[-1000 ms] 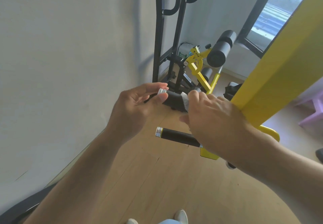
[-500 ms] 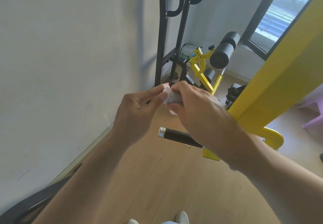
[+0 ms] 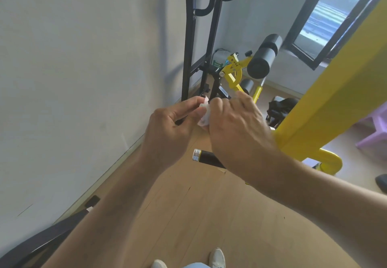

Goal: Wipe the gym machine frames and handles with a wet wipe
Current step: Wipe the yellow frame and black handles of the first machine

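Above the wooden floor, beside the yellow steel frame beam: crumpled white wet wipe pinched between left hand and right hand, both closed on it. Risk: wipe tearing or dropping during regrip. Versus one second earlier: off the upper handle, bunched; lower black foam handle with chrome cap untouched.

White wall, wood floor, window (perhaps open)

both hands pinching wet wipe, handle below
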